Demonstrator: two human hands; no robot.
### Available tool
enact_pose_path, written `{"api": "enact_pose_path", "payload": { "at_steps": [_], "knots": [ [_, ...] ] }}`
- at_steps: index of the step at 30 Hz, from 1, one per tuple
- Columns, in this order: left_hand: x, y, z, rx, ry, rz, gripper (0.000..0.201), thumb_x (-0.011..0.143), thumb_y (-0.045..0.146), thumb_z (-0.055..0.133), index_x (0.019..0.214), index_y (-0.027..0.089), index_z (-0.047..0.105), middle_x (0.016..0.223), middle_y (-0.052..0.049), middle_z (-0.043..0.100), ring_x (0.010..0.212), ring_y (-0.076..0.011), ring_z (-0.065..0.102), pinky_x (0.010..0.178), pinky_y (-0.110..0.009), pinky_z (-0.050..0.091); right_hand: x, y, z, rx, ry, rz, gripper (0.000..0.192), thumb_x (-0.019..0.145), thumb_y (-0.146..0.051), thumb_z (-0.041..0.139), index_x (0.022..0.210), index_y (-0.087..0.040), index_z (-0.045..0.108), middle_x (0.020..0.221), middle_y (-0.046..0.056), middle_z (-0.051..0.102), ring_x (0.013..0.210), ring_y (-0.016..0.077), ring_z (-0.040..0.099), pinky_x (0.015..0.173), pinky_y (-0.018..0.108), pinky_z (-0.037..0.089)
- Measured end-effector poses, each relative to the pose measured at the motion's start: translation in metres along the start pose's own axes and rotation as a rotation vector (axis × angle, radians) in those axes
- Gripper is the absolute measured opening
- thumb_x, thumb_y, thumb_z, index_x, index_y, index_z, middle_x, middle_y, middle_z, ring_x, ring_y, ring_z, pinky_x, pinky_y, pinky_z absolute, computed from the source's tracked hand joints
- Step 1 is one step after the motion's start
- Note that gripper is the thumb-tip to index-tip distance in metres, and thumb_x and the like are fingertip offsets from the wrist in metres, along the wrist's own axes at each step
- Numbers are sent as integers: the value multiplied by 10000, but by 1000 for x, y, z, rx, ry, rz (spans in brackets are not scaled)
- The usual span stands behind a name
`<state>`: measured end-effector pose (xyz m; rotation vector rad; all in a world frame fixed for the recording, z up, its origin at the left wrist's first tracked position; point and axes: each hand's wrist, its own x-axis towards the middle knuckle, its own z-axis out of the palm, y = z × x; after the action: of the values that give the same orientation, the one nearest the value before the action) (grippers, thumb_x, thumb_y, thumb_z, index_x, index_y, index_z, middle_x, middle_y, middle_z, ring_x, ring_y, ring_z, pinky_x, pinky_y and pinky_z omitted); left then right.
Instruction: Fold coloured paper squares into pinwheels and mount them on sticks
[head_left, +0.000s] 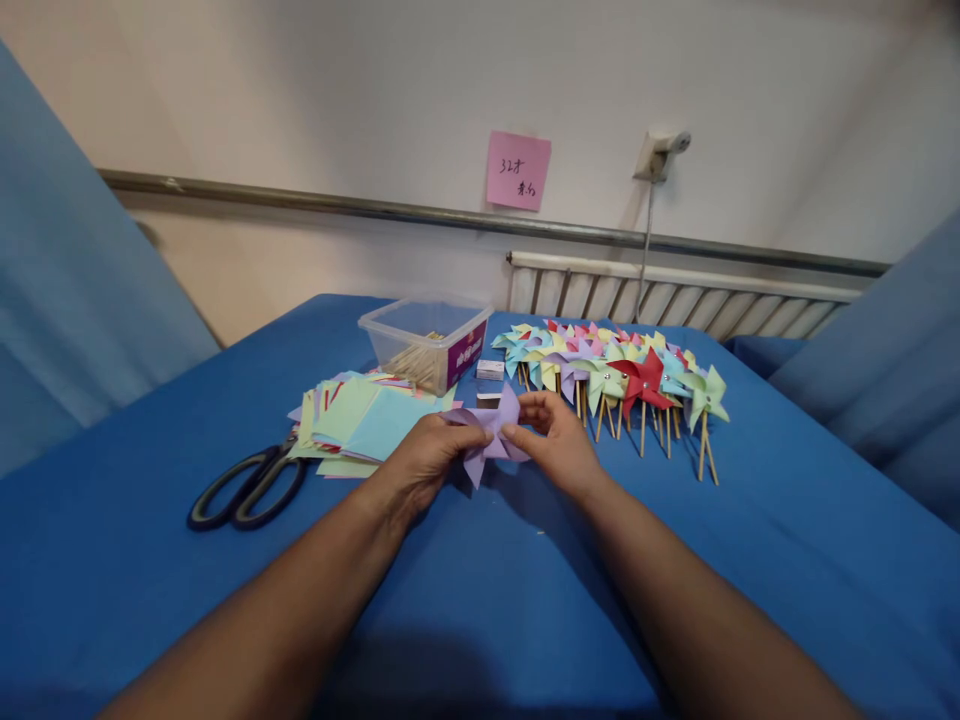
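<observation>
A purple paper pinwheel (502, 415) is held between both hands above the blue cloth, its pointed blades folded in toward the centre. My left hand (435, 450) grips its left side, thumb pressed near the middle. From the right, my right hand (559, 440) has its thumb against the centre, with the fingers curled behind. Whether a pin or a stick is at the centre cannot be made out. Just behind the pinwheel are two small boxes, one a white box (490, 370), the other a box (488, 400) partly hidden.
Coloured paper sheets (375, 415) lie piled at left, with dark-handled scissors (247, 487) beside them. A clear plastic tub (409, 345) of wooden sticks stands behind. Several finished pinwheels (642, 385) on sticks lie at right. A wall with a radiator (675, 290) bounds the back.
</observation>
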<state>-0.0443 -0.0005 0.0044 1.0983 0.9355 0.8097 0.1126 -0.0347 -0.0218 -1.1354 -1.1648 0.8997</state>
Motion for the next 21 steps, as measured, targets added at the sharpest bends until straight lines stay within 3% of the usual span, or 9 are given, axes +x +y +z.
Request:
{"api": "enact_pose_path", "payload": {
  "at_steps": [4, 11, 16, 21],
  "knots": [
    [-1, 0, 0, 57, -81, -35, 177, 549, 144, 686, 720, 116, 723, 683, -60, 693, 631, -180, 621, 624, -289, 471, 1, -2, -2, 176, -130, 114, 488, 604, -286, 765, 1024, -217, 527, 838, 3, 672, 721, 162, 631, 713, 331, 500],
    [-2, -2, 0, 220, -90, -63, 101, 526, 128, 692, 627, 118, 697, 581, -33, 646, 536, -147, 557, 535, -264, 404, -3, -7, -6, -29, -236, 114, 335, 623, -271, 749, 928, -212, 624, 731, -44, 619, 593, 110, 541, 575, 247, 429],
    [-4, -3, 3, 125, -100, -60, 131, 577, 206, 728, 667, 119, 688, 594, -33, 635, 530, -137, 548, 535, -255, 405, -2, -4, -2, 40, -94, 118, 310, 607, -280, 748, 870, -198, 606, 661, -59, 589, 553, 102, 514, 558, 242, 411],
    [-4, 4, 4, -88, -90, -35, 263, 706, 374, 705, 846, 153, 692, 818, -66, 686, 708, -159, 605, 630, -250, 449, 6, -1, -4, 201, 62, 182, 391, 569, -346, 786, 868, -177, 598, 633, -48, 607, 533, 109, 528, 560, 254, 421]
  ]
}}
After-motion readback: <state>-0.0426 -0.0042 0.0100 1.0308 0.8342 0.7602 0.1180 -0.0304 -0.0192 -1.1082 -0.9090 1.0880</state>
